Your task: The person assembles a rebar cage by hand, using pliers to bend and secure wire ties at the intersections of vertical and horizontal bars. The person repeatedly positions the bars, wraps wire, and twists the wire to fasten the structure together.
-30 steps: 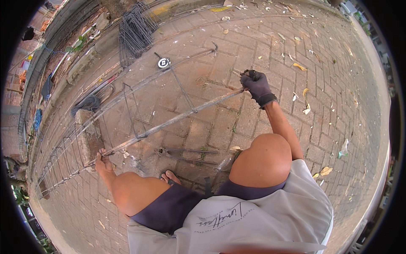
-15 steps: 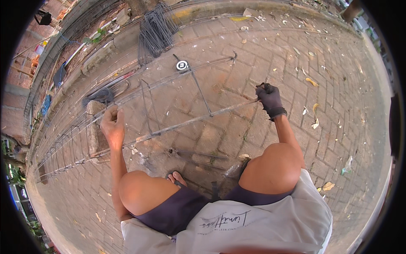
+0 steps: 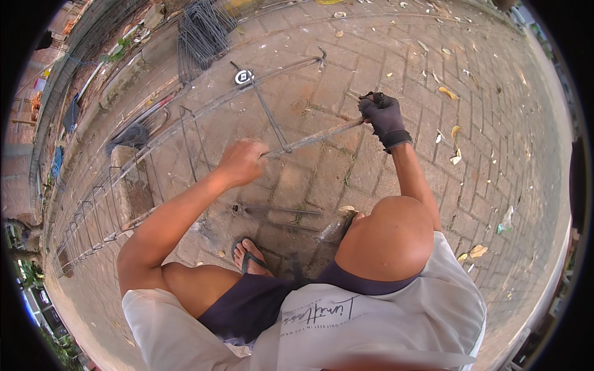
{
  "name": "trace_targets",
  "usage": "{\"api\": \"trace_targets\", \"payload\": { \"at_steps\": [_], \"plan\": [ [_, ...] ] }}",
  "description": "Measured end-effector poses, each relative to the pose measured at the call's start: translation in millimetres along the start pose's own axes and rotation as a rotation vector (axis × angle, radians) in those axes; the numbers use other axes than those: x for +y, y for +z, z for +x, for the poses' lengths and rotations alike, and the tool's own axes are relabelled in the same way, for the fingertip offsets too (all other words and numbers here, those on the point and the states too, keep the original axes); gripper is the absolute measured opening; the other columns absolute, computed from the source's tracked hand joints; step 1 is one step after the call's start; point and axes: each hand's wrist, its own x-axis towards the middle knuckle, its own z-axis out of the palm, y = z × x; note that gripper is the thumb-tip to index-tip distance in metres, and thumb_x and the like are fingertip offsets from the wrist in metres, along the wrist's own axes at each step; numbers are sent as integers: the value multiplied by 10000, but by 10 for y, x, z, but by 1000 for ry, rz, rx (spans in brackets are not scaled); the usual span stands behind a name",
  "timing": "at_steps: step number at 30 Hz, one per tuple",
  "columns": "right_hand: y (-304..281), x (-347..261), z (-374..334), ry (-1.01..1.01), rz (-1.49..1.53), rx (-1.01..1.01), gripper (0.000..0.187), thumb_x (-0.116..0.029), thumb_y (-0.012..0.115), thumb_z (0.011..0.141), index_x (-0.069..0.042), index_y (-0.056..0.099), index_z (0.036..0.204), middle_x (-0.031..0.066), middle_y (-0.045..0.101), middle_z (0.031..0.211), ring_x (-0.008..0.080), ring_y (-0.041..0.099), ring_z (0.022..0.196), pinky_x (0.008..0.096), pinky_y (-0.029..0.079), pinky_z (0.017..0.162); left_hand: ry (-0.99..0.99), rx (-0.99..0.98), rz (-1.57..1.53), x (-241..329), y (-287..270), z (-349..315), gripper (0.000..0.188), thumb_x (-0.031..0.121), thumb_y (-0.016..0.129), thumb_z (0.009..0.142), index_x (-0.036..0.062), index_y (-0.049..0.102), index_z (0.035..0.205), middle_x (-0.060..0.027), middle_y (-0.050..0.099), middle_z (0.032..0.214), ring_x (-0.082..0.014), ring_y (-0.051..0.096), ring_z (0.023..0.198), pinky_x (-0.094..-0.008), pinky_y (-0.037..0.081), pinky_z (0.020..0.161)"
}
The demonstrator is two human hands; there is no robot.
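Note:
A long steel reinforcing bar runs slanting across in front of me, part of a rebar cage that stretches away to the left. My left hand, bare, is closed around this near bar just left of a bent steel stirrup. My right hand, in a dark fingerless glove, makes a fist at the bar's right end and covers its tip. Thin wire-like ends stick out by the gloved fingers. Beyond lies a second bar with a hooked end, and the stirrup spans between the two.
A round black-and-white object lies by the far bar. A concrete block sits under the cage, with coiled wire beside it. A pile of bent stirrups rests near the kerb. Dry leaves dot the brick paving.
My left hand has moved right, from raised above the cage with fingers pinched, to a grip on the near bar. The right hand stays at the bar's end; the whole view has shifted slightly.

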Motion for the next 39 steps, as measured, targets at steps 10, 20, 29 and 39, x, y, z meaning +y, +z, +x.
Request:
{"api": "trace_targets", "payload": {
  "at_steps": [10, 20, 29, 39],
  "plan": [
    [49, 6, -390, -100, 131, 301, 212, -161, 696, 957, -31, 682, 790, -8, 626, 712, 74, 542, 645, 274, 454, 596, -141, -72, -495, -84, -91, 18, 302, 273, 768, 893, -26, 745, 933, 36, 599, 747, -57, 510, 683, -298, 404, 599],
    [1446, 1037, -2016, -497, -999, -1049, 497, -370, 740, 870, 3, 658, 1188, 252, 586, 1343, 503, 509, 1298, 591, 359, 1118, -128, 5, -301, -58, -146, 91, 546, 322, 732, 812, -4, 724, 1250, -241, 742, 1037, -351, 710, 978, -437, 538, 868],
    [1678, 651, -1816, -375, -1343, -1048, 499, -229, 704, 800, 46, 635, 1210, 267, 560, 1300, 517, 549, 1230, 606, 426, 1009, -13, -113, -65, -40, -76, -155, 632, 340, 743, 775, 18, 680, 1315, -271, 736, 1110, -396, 707, 1074, -453, 527, 976],
    [694, 291, -2157, 233, -537, -833, 470, -414, 767, 841, 21, 693, 1004, 108, 693, 847, 250, 683, 770, 407, 542, 707, -69, -111, -224, -189, 86, 374, 492, 498, 747, 791, 11, 740, 720, -193, 657, 707, -279, 614, 706, -415, 488, 692]
  ]
}}
